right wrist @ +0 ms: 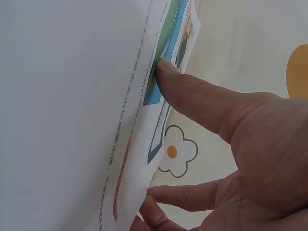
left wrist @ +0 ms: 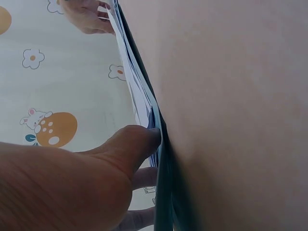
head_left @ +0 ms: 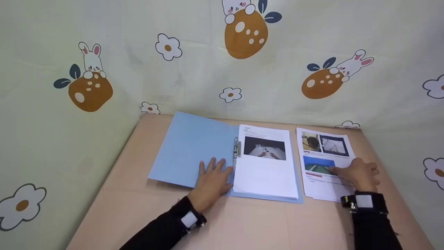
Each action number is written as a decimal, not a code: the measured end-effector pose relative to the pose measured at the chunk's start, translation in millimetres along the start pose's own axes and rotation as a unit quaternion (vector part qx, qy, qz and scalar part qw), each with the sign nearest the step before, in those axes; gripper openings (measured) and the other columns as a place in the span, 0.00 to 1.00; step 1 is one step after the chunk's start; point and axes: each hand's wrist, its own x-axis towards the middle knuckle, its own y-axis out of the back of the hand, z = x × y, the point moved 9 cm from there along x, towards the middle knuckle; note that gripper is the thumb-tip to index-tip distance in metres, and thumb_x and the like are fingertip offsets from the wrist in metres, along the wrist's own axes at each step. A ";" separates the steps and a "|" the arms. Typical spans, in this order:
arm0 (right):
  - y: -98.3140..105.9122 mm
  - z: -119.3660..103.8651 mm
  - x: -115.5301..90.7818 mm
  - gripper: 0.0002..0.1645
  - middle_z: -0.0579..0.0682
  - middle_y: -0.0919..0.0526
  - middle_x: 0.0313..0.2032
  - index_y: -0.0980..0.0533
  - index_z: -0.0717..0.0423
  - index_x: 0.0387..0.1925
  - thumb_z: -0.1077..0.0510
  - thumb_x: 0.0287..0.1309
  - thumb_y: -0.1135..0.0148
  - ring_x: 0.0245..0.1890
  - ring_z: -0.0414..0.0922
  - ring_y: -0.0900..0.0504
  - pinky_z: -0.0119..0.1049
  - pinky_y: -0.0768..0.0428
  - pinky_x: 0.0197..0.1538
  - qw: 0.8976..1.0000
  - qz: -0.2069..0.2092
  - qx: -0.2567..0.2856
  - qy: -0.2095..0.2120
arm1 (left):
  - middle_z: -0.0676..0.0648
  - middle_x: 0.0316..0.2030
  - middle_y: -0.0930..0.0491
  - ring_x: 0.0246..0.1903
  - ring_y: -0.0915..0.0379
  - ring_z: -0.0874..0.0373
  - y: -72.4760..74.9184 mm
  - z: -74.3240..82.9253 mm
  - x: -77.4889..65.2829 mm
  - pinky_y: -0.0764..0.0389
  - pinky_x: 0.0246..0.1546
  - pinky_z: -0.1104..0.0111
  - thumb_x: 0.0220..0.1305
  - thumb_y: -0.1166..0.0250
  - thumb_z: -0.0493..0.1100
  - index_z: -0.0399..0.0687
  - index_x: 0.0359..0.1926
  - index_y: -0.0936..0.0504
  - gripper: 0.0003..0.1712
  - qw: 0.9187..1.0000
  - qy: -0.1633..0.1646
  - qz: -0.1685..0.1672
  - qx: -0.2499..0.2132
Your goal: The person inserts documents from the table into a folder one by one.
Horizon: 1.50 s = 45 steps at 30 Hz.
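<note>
Apparently | right hand (head_left: 360, 173) pinches sheets (head_left: 322, 189), some fingertips hidden | left hand (head_left: 212, 184) spread over folder (head_left: 197, 142)

Light-blue folder (head_left: 194, 146) lying open on the surface (head_left: 260, 225), metal clip (head_left: 237, 149) along its spine, white printed pages (head_left: 265, 177) with one dark photo on its right side, separate printed sheets (head_left: 322, 191) bearing three pictures just beside it.
</note>
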 end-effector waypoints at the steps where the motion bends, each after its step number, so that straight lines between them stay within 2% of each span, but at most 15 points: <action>1: 0.4 -0.6 -0.9 0.62 0.90 0.38 0.55 0.32 0.91 0.65 0.37 0.64 0.17 0.58 0.81 0.39 0.87 0.28 0.62 1.000 0.003 0.000 0.003 | 0.37 0.83 0.23 0.85 0.32 0.29 0.1 0.0 0.0 0.31 0.84 0.23 0.80 0.24 0.56 0.55 0.75 0.16 0.30 1.000 0.000 0.000 0.000; 6: 1.3 -3.0 -4.9 0.67 0.96 0.39 0.62 0.39 0.91 0.70 0.38 0.63 0.15 0.62 0.83 0.38 0.91 0.32 0.68 1.000 0.012 0.008 0.003 | 0.37 0.83 0.24 0.86 0.32 0.29 0.0 -0.2 -0.3 0.32 0.85 0.23 0.81 0.25 0.56 0.55 0.76 0.17 0.30 1.000 0.000 -0.004 -0.005; 13: -1.3 -1.7 -5.6 0.75 0.99 0.48 0.73 0.53 0.88 0.81 0.41 0.66 0.16 0.71 0.89 0.38 0.96 0.39 0.75 1.000 0.000 0.024 -0.011 | 0.37 0.84 0.24 0.86 0.33 0.28 -0.9 -1.0 0.0 0.34 0.85 0.23 0.80 0.24 0.55 0.55 0.77 0.17 0.31 1.000 0.002 -0.005 -0.012; 16: -2.0 -1.8 -5.4 0.76 0.98 0.47 0.74 0.56 0.88 0.82 0.42 0.67 0.17 0.71 0.87 0.37 0.94 0.36 0.75 1.000 -0.005 0.028 -0.011 | 0.37 0.84 0.24 0.86 0.33 0.28 -1.3 -1.2 0.0 0.34 0.85 0.23 0.80 0.24 0.55 0.54 0.77 0.17 0.31 1.000 0.003 -0.004 -0.012; 19: -0.5 -2.6 -4.9 0.71 0.96 0.42 0.71 0.54 0.88 0.81 0.45 0.68 0.19 0.68 0.84 0.34 0.89 0.31 0.72 1.000 0.002 0.030 -0.002 | 0.37 0.83 0.24 0.86 0.33 0.28 -1.3 -1.2 0.0 0.33 0.85 0.23 0.80 0.24 0.55 0.55 0.77 0.16 0.31 1.000 0.003 -0.003 -0.011; 22: 1.6 -2.9 -3.8 0.63 0.96 0.39 0.70 0.53 0.89 0.80 0.51 0.73 0.25 0.68 0.84 0.32 0.86 0.31 0.72 0.999 0.012 0.036 0.004 | 0.37 0.83 0.24 0.86 0.33 0.29 -1.5 -1.0 0.1 0.33 0.85 0.23 0.80 0.24 0.55 0.55 0.77 0.16 0.31 1.000 0.003 -0.003 -0.011; 25: 4.7 -2.8 -4.3 0.53 0.97 0.38 0.69 0.53 0.90 0.78 0.57 0.77 0.36 0.70 0.86 0.33 0.87 0.34 0.74 0.999 0.023 0.047 0.012 | 0.37 0.83 0.24 0.86 0.32 0.28 -1.8 -0.9 -0.5 0.33 0.85 0.23 0.80 0.24 0.56 0.55 0.76 0.16 0.30 1.000 0.002 -0.002 -0.011; 29: 10.8 -3.9 -5.2 0.41 0.99 0.36 0.69 0.49 0.93 0.75 0.62 0.77 0.51 0.72 0.91 0.32 0.91 0.36 0.74 0.996 0.048 0.066 0.035 | 0.37 0.83 0.23 0.85 0.31 0.28 -0.1 -0.4 -1.0 0.31 0.84 0.23 0.79 0.23 0.56 0.54 0.75 0.16 0.30 1.000 -0.002 0.006 -0.005; 31: 14.9 -4.5 -4.9 0.38 0.98 0.33 0.68 0.44 0.94 0.73 0.64 0.77 0.55 0.69 0.90 0.28 0.90 0.32 0.72 0.994 0.070 0.075 0.043 | 0.37 0.82 0.22 0.85 0.30 0.28 0.9 0.0 -0.8 0.30 0.83 0.23 0.79 0.23 0.56 0.54 0.75 0.15 0.30 1.000 -0.003 0.010 -0.001; 35: 21.1 -5.5 -4.5 0.34 0.96 0.26 0.64 0.36 0.96 0.69 0.64 0.79 0.56 0.61 0.86 0.20 0.82 0.20 0.63 0.988 0.105 0.095 0.055 | 0.37 0.82 0.22 0.84 0.30 0.29 1.1 0.1 -0.4 0.30 0.83 0.23 0.79 0.23 0.56 0.54 0.75 0.15 0.30 1.000 -0.003 0.011 0.001; 37: 23.4 -6.0 -4.9 0.32 0.95 0.24 0.63 0.33 0.96 0.67 0.65 0.80 0.55 0.58 0.85 0.18 0.80 0.17 0.61 0.985 0.116 0.107 0.061 | 0.37 0.82 0.22 0.84 0.30 0.28 0.9 0.2 -0.4 0.30 0.83 0.22 0.80 0.24 0.56 0.54 0.75 0.15 0.30 1.000 -0.004 0.010 -0.002; 40: 24.1 -4.6 -5.9 0.33 0.93 0.25 0.67 0.35 0.94 0.72 0.64 0.83 0.57 0.64 0.83 0.20 0.79 0.19 0.69 0.982 0.113 0.140 0.056 | 0.36 0.83 0.23 0.85 0.31 0.28 0.2 0.0 0.1 0.32 0.83 0.22 0.80 0.24 0.56 0.53 0.76 0.16 0.30 1.000 -0.003 0.005 -0.008; 45: 27.7 -1.8 -8.3 0.35 0.90 0.30 0.76 0.37 0.89 0.78 0.61 0.87 0.58 0.77 0.83 0.28 0.78 0.28 0.82 0.978 0.108 0.178 0.033 | 0.37 0.84 0.24 0.86 0.32 0.28 -1.2 -0.7 1.2 0.33 0.84 0.22 0.81 0.25 0.56 0.54 0.77 0.16 0.30 1.000 0.000 -0.003 -0.008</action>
